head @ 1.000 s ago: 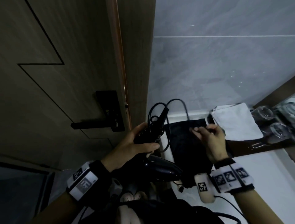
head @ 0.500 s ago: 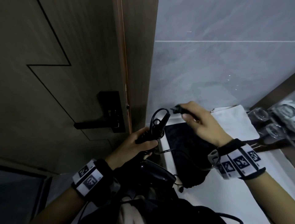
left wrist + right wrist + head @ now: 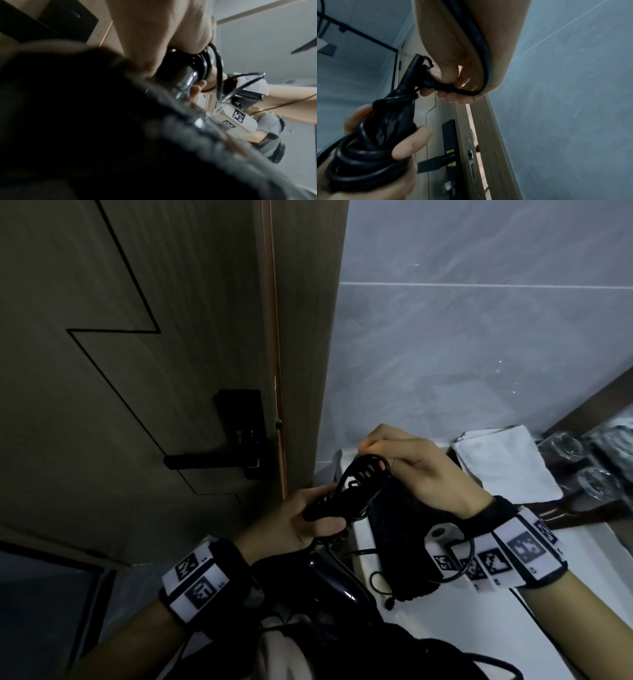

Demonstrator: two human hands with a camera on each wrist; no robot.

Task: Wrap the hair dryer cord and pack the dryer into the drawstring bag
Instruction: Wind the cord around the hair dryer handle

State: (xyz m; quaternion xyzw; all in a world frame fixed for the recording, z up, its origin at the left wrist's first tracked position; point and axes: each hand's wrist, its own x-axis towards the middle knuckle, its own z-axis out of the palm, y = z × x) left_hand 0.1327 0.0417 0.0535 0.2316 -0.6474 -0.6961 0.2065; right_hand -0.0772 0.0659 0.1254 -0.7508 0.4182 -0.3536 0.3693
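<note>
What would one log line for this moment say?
left hand: grips dryer handle | right hand: pinches plug | bag: counter

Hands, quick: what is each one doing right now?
Left hand: grips the hair dryer handle with the cord coiled round it.
Right hand: pinches the plug end of the cord.

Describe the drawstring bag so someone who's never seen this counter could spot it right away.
Start at the white counter to the right of the wooden door. The drawstring bag lies flat on the counter's left part, partly under the right hand. It is black with a thin cord at its near end, unlike the folded white cloth beyond it.
</note>
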